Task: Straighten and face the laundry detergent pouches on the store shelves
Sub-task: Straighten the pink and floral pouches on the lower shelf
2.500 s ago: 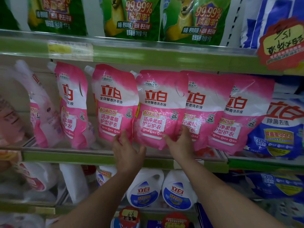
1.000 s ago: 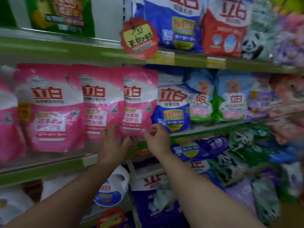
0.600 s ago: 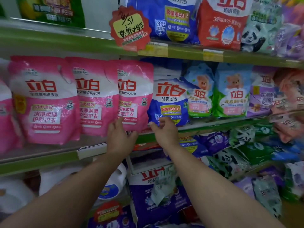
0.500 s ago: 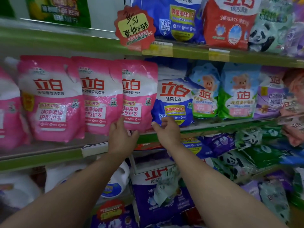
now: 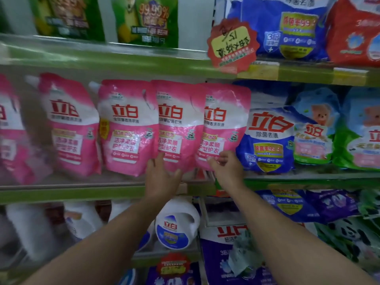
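1. Head view, looking up at green store shelves. Middle shelf carrying a row of pink detergent pouches, overlapping like roof tiles, fronts turned outward.
2. Left hand at the foot of the second pink pouch from the right, fingers straight and spread, resting flat on its lower edge; gripping nothing.
3. Right hand at the bottom of the rightmost pink pouch, fingers curled and pinching the lower corner.
4. Handling, as a judgement: soft film pouches filled with liquid, likely heavy for their size, floppy, slick and glossy. Best taken low at both bottom corners, or supported under the base; pulling by the top seam or spout likely to make them sag and slump.
5. Count on the middle shelf: five pink pouches plainly showing, a sixth cut off at the left edge; left ones blurred. Beside them on the right, one blue pouch touching the rightmost pink one, then two bear-printed pouches.
6. Top shelf: green pouches, one blue, one red, and a red price tag. Below: white jugs, purple and panda-printed packs; number unclear.
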### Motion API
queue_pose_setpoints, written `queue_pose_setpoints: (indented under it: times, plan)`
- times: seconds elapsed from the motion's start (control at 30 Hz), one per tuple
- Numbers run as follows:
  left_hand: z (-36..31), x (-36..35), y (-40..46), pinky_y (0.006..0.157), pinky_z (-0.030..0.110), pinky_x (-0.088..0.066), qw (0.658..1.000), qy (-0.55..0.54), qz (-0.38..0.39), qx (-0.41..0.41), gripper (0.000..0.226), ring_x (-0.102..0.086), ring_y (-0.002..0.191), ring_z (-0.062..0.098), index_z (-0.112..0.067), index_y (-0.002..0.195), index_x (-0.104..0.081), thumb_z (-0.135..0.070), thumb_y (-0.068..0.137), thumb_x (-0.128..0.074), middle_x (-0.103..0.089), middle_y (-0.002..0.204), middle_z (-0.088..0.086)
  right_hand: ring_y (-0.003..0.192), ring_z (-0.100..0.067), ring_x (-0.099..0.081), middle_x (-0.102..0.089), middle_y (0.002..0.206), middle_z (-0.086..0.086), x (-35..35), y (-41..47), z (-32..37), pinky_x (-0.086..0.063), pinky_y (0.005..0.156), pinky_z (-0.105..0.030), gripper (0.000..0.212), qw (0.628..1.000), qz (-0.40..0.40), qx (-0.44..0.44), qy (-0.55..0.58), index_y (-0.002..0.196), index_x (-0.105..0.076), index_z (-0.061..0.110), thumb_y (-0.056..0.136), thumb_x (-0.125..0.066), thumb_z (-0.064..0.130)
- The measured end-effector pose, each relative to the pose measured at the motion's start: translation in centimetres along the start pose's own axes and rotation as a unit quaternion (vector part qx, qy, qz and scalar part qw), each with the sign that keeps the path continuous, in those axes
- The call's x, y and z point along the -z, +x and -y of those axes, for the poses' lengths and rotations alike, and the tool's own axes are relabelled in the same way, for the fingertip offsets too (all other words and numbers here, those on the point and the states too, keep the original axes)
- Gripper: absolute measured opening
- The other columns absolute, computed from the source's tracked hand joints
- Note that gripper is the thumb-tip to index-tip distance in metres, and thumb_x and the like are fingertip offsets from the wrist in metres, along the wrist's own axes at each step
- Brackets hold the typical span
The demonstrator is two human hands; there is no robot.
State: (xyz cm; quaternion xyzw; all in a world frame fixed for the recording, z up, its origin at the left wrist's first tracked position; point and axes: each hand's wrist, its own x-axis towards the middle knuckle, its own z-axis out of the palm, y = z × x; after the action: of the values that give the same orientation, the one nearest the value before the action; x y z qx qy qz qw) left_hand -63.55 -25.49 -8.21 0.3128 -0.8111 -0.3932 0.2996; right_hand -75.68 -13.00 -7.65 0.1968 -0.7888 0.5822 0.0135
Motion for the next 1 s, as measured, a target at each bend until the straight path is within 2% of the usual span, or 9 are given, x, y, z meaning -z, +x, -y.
queue_pose_setpoints:
  times: [0.07, 0.23, 0.4, 0.5, 0.6, 0.7, 0.77, 0.9, 1.0]
  plan:
    - [0.8, 0.9, 0.9, 0.103, 0.041, -0.038, 1.0, -0.002, -0.008, 0.001, 0.065, -0.044, 0.122, 0.024, -0.02, 0.143, -0.036, -0.025, 0.086, -0.066, -0.041, 0.133, 0.008, 0.073, 0.004, -0.051, -0.052, 0.09, 0.015, -1.3, 0.4, 0.6, -0.037, 0.048, -0.009, 0.028, 1.0, 0.014, -0.001, 0.002, 0.102, -0.047, 0.025, 0.085, -0.068, 0.034]
    - [2.6, 2.7, 3.1, 0.093, 0.026, -0.035, 1.0, 0.014, 0.003, -0.027, 0.055, -0.043, 0.104, 0.011, -0.019, 0.135, -0.043, -0.029, 0.087, -0.066, -0.046, 0.126, 0.005, 0.088, -0.008, -0.054, -0.054, 0.102, 0.01, -4.5, 1.8, 2.4, -0.044, 0.066, -0.019, 0.04, 0.999, 0.013, 0.013, 0.029, 0.118, -0.05, 0.02, 0.084, -0.069, 0.032]
    - [3.8, 3.5, 4.9, 0.103, 0.035, -0.037, 0.996, 0.06, -0.027, -0.054, 0.06, -0.043, 0.119, 0.023, -0.018, 0.135, -0.043, -0.029, 0.083, -0.07, -0.042, 0.129, 0.01, 0.078, 0.006, -0.052, -0.054, 0.09, 0.02, -6.9, 2.4, 3.5, -0.047, 0.065, -0.015, 0.031, 0.997, -0.014, 0.026, 0.069, 0.107, -0.045, 0.032, 0.086, -0.067, 0.027]
    - [4.6, 4.0, 5.9, 0.11, 0.048, -0.034, 0.993, 0.077, -0.065, -0.067, 0.077, -0.032, 0.133, 0.03, -0.021, 0.142, -0.034, -0.031, 0.078, -0.075, -0.031, 0.143, 0.011, 0.076, 0.008, -0.052, -0.055, 0.09, 0.02, -7.7, 2.6, 3.5, -0.048, 0.064, -0.016, 0.036, 0.996, -0.025, 0.009, 0.083, 0.119, -0.048, 0.025, 0.087, -0.065, 0.025]
    - [5.4, 4.2, 6.6, 0.113, 0.054, -0.028, 0.992, 0.093, -0.068, -0.048, 0.093, -0.013, 0.144, 0.033, -0.026, 0.149, -0.017, -0.038, 0.078, -0.076, -0.011, 0.156, 0.011, 0.075, 0.006, -0.055, -0.058, 0.09, 0.018, -8.4, 2.5, 3.4, -0.048, 0.061, -0.014, 0.034, 0.996, -0.03, 0.007, 0.083, 0.119, -0.05, 0.023, 0.088, -0.064, 0.025]
    - [6.0, 4.0, 6.7, 0.114, 0.053, -0.023, 0.99, 0.125, -0.059, -0.037, 0.1, -0.006, 0.146, 0.035, -0.024, 0.152, -0.008, -0.042, 0.079, -0.074, -0.004, 0.158, 0.015, 0.088, -0.01, -0.064, -0.064, 0.1, 0.009, -8.6, 2.6, 3.4, -0.051, 0.065, -0.022, 0.029, 0.996, -0.033, -0.009, 0.08, 0.116, -0.055, 0.019, 0.09, -0.061, 0.03]
    - [6.1, 3.9, 6.8, 0.114, 0.053, -0.021, 0.989, 0.134, -0.055, -0.032, 0.1, -0.003, 0.147, 0.035, -0.025, 0.152, -0.004, -0.043, 0.081, -0.071, -0.001, 0.159, 0.015, 0.092, -0.016, -0.063, -0.065, 0.101, 0.006, -8.6, 3.0, 3.5, -0.045, 0.06, -0.021, 0.028, 0.995, -0.043, -0.027, 0.091, 0.114, -0.057, 0.018, 0.092, -0.057, 0.035]
    - [6.1, 4.2, 7.2, 0.115, 0.054, -0.015, 0.988, 0.153, -0.033, 0.001, 0.1, 0.006, 0.147, 0.036, -0.028, 0.152, 0.005, -0.039, 0.085, -0.068, 0.012, 0.16, 0.013, 0.077, -0.005, -0.059, -0.062, 0.093, 0.009, -9.0, 3.6, 4.0, -0.04, 0.053, -0.018, 0.027, 0.988, -0.051, -0.066, 0.13, 0.107, -0.056, 0.017, 0.094, -0.051, 0.04]
    - [5.9, 4.3, 7.2, 0.117, 0.05, -0.011, 0.984, 0.174, -0.029, 0.007, 0.1, 0.011, 0.147, 0.036, -0.028, 0.152, 0.01, -0.031, 0.087, -0.066, 0.018, 0.159, 0.015, 0.075, 0.0, -0.055, -0.059, 0.092, 0.012, -9.1, 3.9, 4.0, -0.038, 0.053, -0.018, 0.024, 0.986, -0.04, -0.07, 0.146, 0.112, -0.054, 0.019, 0.096, -0.048, 0.036]
